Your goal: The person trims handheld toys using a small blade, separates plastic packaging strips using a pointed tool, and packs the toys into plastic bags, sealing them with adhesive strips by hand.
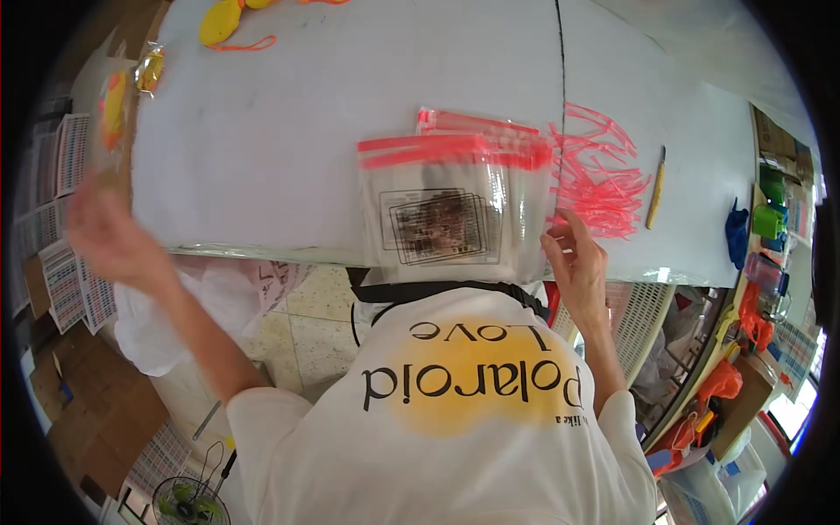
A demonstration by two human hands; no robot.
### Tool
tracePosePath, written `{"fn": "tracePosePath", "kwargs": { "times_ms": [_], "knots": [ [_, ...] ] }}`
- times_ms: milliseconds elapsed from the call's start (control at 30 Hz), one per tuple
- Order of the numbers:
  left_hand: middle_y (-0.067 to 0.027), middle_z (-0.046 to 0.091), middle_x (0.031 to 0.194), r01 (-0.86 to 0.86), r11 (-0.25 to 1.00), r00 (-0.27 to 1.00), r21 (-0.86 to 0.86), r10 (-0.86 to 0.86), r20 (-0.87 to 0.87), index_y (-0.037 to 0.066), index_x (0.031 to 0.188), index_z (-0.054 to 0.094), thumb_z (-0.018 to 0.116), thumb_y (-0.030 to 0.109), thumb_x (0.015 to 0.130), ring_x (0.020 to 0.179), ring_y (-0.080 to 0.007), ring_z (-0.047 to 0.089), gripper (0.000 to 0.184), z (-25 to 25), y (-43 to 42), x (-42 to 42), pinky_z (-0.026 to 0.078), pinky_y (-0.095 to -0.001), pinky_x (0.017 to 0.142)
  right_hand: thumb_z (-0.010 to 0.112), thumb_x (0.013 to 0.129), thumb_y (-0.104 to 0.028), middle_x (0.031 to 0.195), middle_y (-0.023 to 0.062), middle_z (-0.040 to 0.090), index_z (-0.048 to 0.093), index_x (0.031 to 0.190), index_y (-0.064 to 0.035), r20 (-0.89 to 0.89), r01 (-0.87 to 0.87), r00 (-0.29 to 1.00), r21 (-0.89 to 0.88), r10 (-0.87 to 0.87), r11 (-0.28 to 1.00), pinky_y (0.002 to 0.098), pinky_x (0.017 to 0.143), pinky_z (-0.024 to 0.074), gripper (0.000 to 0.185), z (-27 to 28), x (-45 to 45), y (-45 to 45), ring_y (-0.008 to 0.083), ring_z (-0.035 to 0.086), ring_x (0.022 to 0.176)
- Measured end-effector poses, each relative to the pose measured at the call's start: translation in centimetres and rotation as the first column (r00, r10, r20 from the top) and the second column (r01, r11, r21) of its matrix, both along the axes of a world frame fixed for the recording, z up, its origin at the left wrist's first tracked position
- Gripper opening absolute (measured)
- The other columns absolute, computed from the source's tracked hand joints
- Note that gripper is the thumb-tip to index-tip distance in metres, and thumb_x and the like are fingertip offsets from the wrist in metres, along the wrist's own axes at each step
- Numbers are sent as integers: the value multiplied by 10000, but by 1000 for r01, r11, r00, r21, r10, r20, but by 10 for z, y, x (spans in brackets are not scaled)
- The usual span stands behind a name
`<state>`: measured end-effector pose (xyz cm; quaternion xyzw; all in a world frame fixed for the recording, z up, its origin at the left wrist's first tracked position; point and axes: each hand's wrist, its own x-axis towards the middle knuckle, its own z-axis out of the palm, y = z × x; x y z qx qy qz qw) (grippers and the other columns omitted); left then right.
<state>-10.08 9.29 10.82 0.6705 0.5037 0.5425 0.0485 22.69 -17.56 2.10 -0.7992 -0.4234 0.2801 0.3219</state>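
On the white table [289,175], red-banded clear zip bags [437,219] lie stacked at the near edge beside the right hand [579,258], its thumb and forefinger loosely parted, and could slip off if the torso [464,437] brushes them, while blur hides whether the left hand [112,234] pinches anything.

A white desk [280,166] with a dark seam [560,52] across its right part. Near the front, overlapping clear bags [516,210] with red-pink tops [420,150]. Just right of them, a loose heap of pink strips [604,197], then a slim yellow tool [656,188]. At the far left, yellow pieces [220,23] with orange cords [254,45], partly out of view; nearer the left edge, a wrapped yellow bundle [150,70].
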Motion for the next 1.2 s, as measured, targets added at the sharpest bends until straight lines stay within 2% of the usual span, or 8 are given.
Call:
{"fn": "tracePosePath", "kwargs": {
  "times_ms": [100, 167, 467, 533, 700, 900, 1033, 1200],
  "knots": [
    [-164, 468, 1348, 223, 861, 881, -457, -378, -284, -3, 1322, 443, 595, 143, 892, 1267, -284, 426, 479, -72, -56, 39, 341, -402, 1052, 636, 853, -40, 804, 115, 649, 526, 1196, 40, -13, 27, 1000, 43, -27, 999, 273, 568, 493, 369, -15, -7, 1, 157, 618, 657],
    [-240, 400, 1375, 452, 690, 813, -565, -579, -57, -33, 1359, 361, 648, 200, 865, 1312, -375, 349, 617, -127, -86, 65, 285, -440, 1084, 635, 846, -27, 760, 116, 639, 529, 1190, 49, -11, 13, 1000, 87, -12, 996, 274, 556, 483, 368, -20, -10, 4, 157, 605, 630],
    [-294, 299, 1405, 494, 726, 743, -478, -638, -202, -48, 1352, 333, 694, 196, 799, 1298, -466, 303, 704, -141, -108, 125, 298, -508, 1052, 612, 819, 19, 677, 169, 581, 548, 1118, 35, 132, -199, 975, 143, 181, 970, 316, 565, 474, 307, -29, -19, 37, 226, 554, 557],
    [-292, 335, 1382, 390, 833, 723, -392, -541, -430, -57, 1321, 374, 721, 180, 755, 1262, -453, 349, 705, -131, -108, 120, 336, -503, 1007, 622, 829, -5, 718, 154, 618, 583, 1088, 26, 87, -303, 951, 56, 298, 951, 305, 568, 475, 264, -27, -1, 40, 201, 581, 592],
    [-228, 479, 1180, 614, 713, 623, -338, -701, -348, -85, 1176, 495, 686, 155, 729, 1087, -371, 464, 542, -139, -110, 135, 393, -467, 901, 652, 837, -55, 942, 130, 666, 617, 1116, -6, 172, -244, 957, 51, 232, 969, 291, 690, 509, 285, 25, 24, 113, 183, 650, 853],
    [-133, 511, 952, 649, 697, 591, -306, -714, -375, -52, 1023, 562, 578, 141, 727, 914, -280, 501, 354, -151, -107, 137, 411, -416, 825, 647, 841, -156, 1275, 161, 505, 496, 1246, -41, 523, -769, 595, 151, 609, 621, 398, 901, 460, 447, 2, -43, 284, 345, 531, 1112],
    [-105, 484, 861, 673, 666, 590, -323, -746, -308, 21, 859, 535, 562, 100, 704, 826, -259, 494, 175, -145, -100, 139, 423, -381, 762, 627, 861, -234, 1204, 161, 493, 446, 1263, -26, 583, -876, 454, 153, 674, 457, 425, 887, 462, 488, -9, -121, 421, 346, 516, 1108],
    [-124, 488, 898, 745, 576, 532, -337, -817, -221, 12, 855, 527, 610, 115, 650, 897, -272, 475, 244, -147, -90, 138, 386, -415, 843, 555, 875, -353, 1105, 194, 512, 520, 1122, -101, 754, -838, 400, 72, 521, 541, 497, 822, 465, 355, -27, -201, 559, 394, 531, 1007]
  ]
}}
